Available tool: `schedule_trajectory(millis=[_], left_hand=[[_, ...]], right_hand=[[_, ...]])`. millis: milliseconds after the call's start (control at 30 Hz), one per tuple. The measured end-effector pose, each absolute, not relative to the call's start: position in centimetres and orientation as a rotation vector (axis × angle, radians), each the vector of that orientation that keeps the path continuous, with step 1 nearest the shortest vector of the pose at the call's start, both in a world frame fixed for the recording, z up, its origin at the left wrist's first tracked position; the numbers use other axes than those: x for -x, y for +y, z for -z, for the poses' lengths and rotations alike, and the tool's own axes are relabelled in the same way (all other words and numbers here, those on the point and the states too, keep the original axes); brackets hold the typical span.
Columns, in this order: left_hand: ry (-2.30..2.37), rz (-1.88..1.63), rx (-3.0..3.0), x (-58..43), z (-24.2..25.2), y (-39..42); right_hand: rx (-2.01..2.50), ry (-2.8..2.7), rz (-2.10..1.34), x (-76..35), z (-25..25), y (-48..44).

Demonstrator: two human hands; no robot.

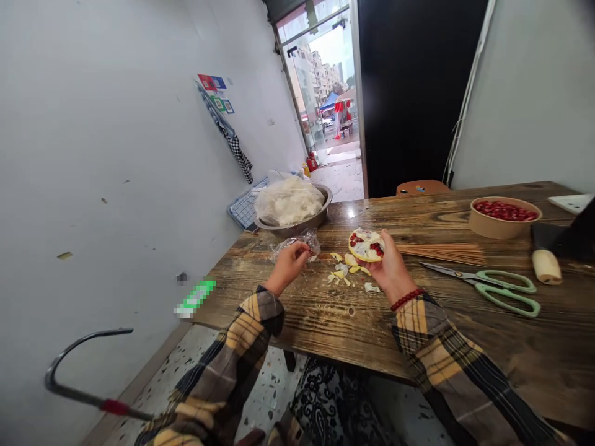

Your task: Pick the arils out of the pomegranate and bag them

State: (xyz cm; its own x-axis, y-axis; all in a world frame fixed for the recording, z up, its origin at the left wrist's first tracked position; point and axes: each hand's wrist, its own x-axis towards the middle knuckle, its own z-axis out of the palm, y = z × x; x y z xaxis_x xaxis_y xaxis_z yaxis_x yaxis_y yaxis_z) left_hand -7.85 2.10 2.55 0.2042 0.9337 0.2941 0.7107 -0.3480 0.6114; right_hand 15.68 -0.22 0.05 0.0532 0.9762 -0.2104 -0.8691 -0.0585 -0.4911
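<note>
In my right hand [390,269] is a cut pomegranate [366,244] with yellowish rind, white pith and clusters of red seeds, its open face turned toward me. My left hand [291,266] is closed, thumb against fingers, beside a crumpled clear plastic bag [309,243]. Whatever those fingers may hold is too small to make out. Between the hands, torn bits of yellow rind [351,260] and pale membrane lie scattered on the wooden table [320,316].
A metal basin [325,207] with a bag of white, fluffy stuff [292,201] stands at the back left. To the right are thin wooden sticks [446,252], green-handled scissors [493,286], a paper bowl [499,229] of red seeds and a wooden-handled tool [546,263].
</note>
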Motion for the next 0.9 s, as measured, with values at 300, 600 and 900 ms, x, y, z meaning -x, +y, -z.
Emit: schedule_trajectory(millis=[300,600,900], left_hand=[[1.616,-1.018,-2.011,9.0,-4.2,3.1],[1.056,-0.975,-1.479,1.8,-2.0,1.0],[0.823,-1.034,-1.271,0.0,-0.7,2.4]], right_hand=[[0.631,-0.229,-1.51,-15.7,-0.1,-0.4],[0.668,-0.286,-1.437,-15.0,0.9,0.4],[0.812,-0.413,-1.427,-14.4,1.0,0.2]])
